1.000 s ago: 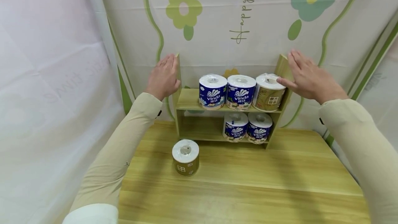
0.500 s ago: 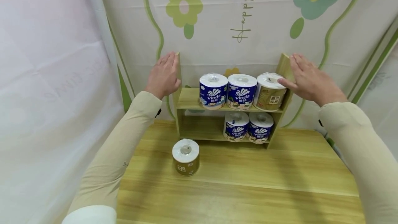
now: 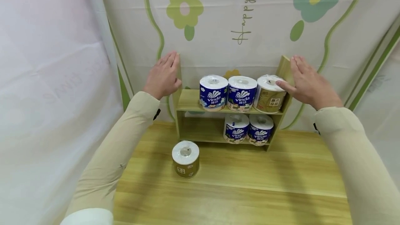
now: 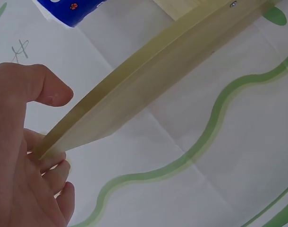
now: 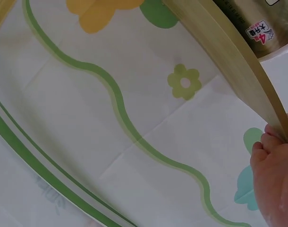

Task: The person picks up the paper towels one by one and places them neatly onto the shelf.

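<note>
In the head view a small two-tier wooden shelf (image 3: pixel 190 100) stands against the backdrop. My left hand (image 3: pixel 164 74) rests at the top of its left side panel, fingers straight, thumb apart from the wood. In the left wrist view that panel (image 4: pixel 120 90) meets my fingers at its tip. My right hand (image 3: pixel 312 81) lies likewise at the top of the right side panel (image 3: pixel 285 68), touching it. On the upper tier stand two blue toilet rolls (image 3: pixel 214 94) and a gold one (image 3: pixel 269 96). Two blue rolls (image 3: pixel 236 131) are on the lower tier, towards its right.
A gold-wrapped toilet roll (image 3: pixel 185 160) stands upright on the wooden table (image 3: pixel 237 190), just in front of the shelf's left end. A white cloth backdrop (image 3: pixel 215 20) with printed flowers hangs behind, and another cloth (image 3: pixel 56 96) hangs at the left.
The view shifts slightly. Both hands stay at the tops of the side panels, and the toilet rolls keep their places.
</note>
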A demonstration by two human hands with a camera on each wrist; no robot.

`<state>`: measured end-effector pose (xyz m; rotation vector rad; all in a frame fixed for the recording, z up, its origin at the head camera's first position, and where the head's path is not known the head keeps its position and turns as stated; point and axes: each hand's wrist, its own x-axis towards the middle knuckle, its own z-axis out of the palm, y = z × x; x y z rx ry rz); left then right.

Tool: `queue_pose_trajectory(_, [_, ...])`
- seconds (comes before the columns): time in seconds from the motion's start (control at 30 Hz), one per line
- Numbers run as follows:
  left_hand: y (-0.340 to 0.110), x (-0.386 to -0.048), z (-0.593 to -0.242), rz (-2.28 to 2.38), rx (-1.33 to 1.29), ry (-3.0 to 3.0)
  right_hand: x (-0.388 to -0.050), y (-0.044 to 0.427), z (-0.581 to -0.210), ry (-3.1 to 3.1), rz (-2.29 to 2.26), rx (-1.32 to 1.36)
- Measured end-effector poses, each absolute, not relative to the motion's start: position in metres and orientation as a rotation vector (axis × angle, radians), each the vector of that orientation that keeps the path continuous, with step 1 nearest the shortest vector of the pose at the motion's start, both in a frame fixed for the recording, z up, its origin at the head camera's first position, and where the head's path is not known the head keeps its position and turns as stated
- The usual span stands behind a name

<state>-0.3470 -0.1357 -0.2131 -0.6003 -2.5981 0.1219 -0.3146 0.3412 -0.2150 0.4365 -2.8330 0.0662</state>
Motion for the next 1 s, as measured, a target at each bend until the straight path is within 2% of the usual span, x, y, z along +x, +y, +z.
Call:
queue_pose_trajectory(0.27, [-0.141, -0.332, -0.206, 0.127, -0.654, -2.565, -0.315, 0.344, -0.215, -2.82, 0.068, 0.438])
queue_pose_trajectory(0.6, [-0.154, -0.29, -0.207, 0.117, -0.799, -2.383, -0.316, 0.341, -0.216, -2.808, 0.07, 0.457])
queue_pose_trajectory(0.8, [-0.154, -0.265, -0.221, 0.076, -0.954, -2.368, -0.317, 0.343, -0.216, -2.819, 0.059, 0.455])
queue_pose_trajectory(1.0, [-0.154, -0.243, -0.25, 0.007, -1.102, -2.436, -0.316, 0.343, -0.216, -2.829, 0.069, 0.462])
